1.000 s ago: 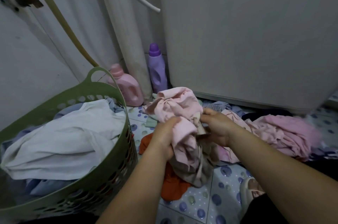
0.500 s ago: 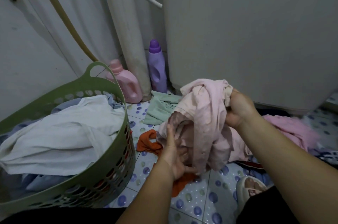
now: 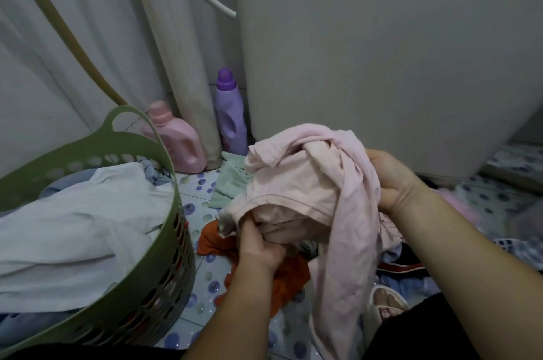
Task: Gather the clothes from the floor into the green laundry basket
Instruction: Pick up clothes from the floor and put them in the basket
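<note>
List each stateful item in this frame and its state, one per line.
Pale pink garment: lifted, bunched, held by both hands.
Left hand: grips its lower edge.
Right hand: grips its right side.
Green laundry basket: upright, holding clothes.
Orange garment: on floor.
Mint garment: on floor.
Purple bottle: upright, capped.
Pink bottle: upright, capped.

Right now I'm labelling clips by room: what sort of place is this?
Probably a home laundry corner: a pink detergent jug and purple bottle beside a large grey appliance, plus a green plastic laundry basket.
</note>
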`<state>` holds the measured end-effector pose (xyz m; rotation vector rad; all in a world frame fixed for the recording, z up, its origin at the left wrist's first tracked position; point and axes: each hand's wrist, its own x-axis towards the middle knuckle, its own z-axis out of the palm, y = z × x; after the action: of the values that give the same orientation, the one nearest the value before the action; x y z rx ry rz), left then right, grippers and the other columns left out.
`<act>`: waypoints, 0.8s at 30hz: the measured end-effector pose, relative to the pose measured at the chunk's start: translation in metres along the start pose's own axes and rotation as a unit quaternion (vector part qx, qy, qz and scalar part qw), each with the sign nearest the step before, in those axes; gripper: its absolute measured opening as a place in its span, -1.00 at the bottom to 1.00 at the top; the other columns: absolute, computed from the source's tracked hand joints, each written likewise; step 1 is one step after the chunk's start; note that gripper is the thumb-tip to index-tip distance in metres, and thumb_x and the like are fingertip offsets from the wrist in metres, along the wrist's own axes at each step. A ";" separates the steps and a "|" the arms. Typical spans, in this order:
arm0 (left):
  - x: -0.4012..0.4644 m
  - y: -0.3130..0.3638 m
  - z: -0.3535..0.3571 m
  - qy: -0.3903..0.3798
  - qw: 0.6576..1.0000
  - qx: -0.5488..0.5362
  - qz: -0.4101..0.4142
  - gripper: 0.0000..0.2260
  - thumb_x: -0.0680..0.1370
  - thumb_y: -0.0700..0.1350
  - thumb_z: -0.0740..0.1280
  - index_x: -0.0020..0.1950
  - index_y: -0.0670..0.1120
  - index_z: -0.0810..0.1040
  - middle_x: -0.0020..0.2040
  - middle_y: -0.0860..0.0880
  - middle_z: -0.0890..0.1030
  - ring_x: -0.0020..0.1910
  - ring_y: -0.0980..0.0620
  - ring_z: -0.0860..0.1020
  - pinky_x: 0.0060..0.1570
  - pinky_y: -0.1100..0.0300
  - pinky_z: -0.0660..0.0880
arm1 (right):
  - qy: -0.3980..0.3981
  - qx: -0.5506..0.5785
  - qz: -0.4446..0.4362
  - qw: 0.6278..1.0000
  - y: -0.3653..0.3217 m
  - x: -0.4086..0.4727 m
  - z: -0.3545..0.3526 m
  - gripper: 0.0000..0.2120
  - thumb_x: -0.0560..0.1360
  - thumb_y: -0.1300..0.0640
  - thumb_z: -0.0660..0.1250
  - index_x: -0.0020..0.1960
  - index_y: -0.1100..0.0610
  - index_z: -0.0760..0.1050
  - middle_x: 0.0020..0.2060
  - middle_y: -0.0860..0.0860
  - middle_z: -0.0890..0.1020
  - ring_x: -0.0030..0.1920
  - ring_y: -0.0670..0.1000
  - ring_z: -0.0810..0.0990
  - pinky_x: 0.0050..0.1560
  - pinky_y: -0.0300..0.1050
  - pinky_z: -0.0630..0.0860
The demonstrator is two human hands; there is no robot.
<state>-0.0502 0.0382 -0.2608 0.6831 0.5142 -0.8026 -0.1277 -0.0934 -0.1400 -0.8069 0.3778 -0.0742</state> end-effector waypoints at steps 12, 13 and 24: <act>-0.007 0.023 0.044 -0.133 0.945 0.226 0.195 -0.71 0.57 -0.11 0.28 0.27 -0.16 0.53 0.20 -0.18 0.61 0.20 -0.13 0.58 0.18 -0.07 0.54 | 0.285 -0.096 0.113 0.947 0.026 0.022 -0.048 -0.72 0.56 0.06 0.15 -0.06 0.17 0.59 -0.06 0.18 0.64 -0.06 0.18 0.59 -0.14 0.02 0.52; -0.008 0.027 0.046 -0.129 0.937 0.249 0.210 -0.72 0.57 -0.10 0.30 0.25 -0.15 0.54 0.19 -0.18 0.63 0.19 -0.14 0.59 0.21 -0.12 0.51 | 0.243 -0.059 0.136 0.959 0.032 0.023 -0.042 -0.65 0.55 -0.03 0.14 0.02 0.17 0.61 0.00 0.19 0.65 0.08 0.20 0.58 0.06 0.10 0.49; -0.136 0.128 0.081 -0.174 0.881 0.317 0.304 -0.70 0.62 -0.14 0.20 0.30 -0.22 0.50 0.10 -0.19 0.66 0.08 -0.09 0.64 -0.09 0.14 0.63 | -0.033 -0.013 -0.097 0.995 0.023 0.038 0.086 -0.62 0.54 -0.04 0.23 0.15 0.24 0.53 -0.01 0.14 0.67 -0.05 0.05 0.67 -0.07 -0.12 0.60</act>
<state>-0.0175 0.1088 -0.0727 1.1975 -0.3222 -0.4612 -0.0633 -0.0263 -0.1144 -0.8677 0.2380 -0.2246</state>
